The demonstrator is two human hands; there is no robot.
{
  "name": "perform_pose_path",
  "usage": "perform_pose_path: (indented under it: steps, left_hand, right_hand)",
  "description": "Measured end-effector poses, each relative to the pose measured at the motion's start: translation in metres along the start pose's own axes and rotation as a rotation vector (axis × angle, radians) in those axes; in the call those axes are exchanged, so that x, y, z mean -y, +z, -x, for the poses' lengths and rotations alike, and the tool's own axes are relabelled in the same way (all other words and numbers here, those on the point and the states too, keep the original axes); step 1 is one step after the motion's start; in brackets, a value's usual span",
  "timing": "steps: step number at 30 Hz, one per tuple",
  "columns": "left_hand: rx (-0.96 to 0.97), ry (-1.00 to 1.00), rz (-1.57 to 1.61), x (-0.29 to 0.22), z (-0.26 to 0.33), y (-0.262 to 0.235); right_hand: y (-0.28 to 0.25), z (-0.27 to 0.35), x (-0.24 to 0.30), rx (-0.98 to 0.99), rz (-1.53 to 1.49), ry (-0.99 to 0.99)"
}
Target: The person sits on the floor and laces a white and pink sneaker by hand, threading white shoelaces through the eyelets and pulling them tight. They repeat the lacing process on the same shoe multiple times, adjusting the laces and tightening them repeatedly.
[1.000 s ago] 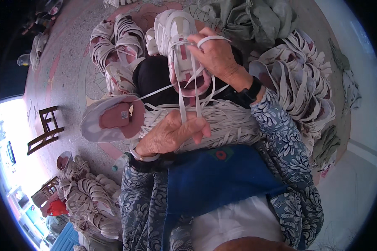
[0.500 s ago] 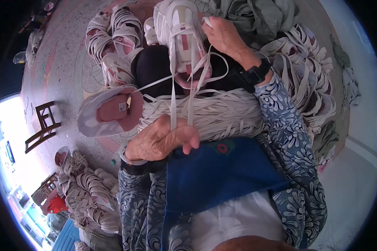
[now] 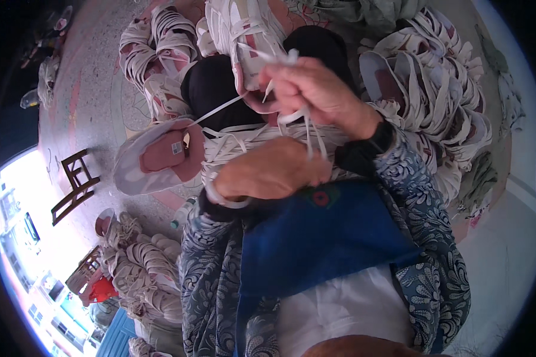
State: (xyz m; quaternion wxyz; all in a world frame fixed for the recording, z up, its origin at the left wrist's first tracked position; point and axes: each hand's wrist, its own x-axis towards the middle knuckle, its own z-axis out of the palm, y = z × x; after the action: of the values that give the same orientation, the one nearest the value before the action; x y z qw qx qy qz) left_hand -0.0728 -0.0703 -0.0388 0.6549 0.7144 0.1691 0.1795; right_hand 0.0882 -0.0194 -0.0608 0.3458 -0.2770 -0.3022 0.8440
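Head cam, watching remotely: my right hand's [image 3: 318, 92] grip looks pinched tight on a white lace [image 3: 293, 115], kinda blurry. Left hand [image 3: 271, 169] has its grip curled round lace strands just below. White-and-pink shoe [image 3: 244, 38] sits beyond them, between the black-clad knees [image 3: 217, 89].

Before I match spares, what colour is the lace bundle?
Lace bundle: off-white, clearest in head view.

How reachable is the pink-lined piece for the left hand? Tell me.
Likely yes: the pink-lined piece lies near the left hand, apparently unobstructed, though that hand seems to hold white laces.
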Motion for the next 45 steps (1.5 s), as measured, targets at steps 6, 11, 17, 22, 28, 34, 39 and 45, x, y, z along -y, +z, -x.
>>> perform_pose_path:
  steps: [6,11,17,22,28,34,39,45]
  left_hand:
    - [-1.074,-0.277,-0.430,0.030,-0.018,-0.079]
    - [-0.897,-0.201,-0.873,0.054,-0.029,-0.107]
    - [-0.858,-0.109,-1.104,0.059,-0.035,-0.110]
    - [-0.801,-0.207,-0.529,0.070,-0.023,-0.129]
    - [-0.656,-0.401,0.325,0.052,-0.015,-0.143]
    - [-0.788,-0.386,-0.198,0.042,-0.024,-0.125]
    - [-0.792,-0.294,-0.664,0.050,-0.023,-0.123]
    - [-0.683,-0.338,-0.345,0.049,-0.019,-0.136]
  right_hand:
    - [-0.018,0.012,0.013,-0.245,0.206,-0.027]
    - [-0.014,0.013,0.009,-0.140,0.350,-0.039]
    - [-0.018,0.012,0.007,-0.187,0.582,-0.051]
    - [-0.022,0.010,0.003,-0.178,0.644,-0.083]
    - [-0.025,0.007,0.002,-0.144,0.623,-0.070]
    - [-0.032,0.005,-0.006,-0.133,0.589,-0.073]
    - [-0.028,0.004,-0.003,-0.127,0.551,-0.065]
    - [-0.030,0.004,-0.004,-0.125,0.544,-0.053]
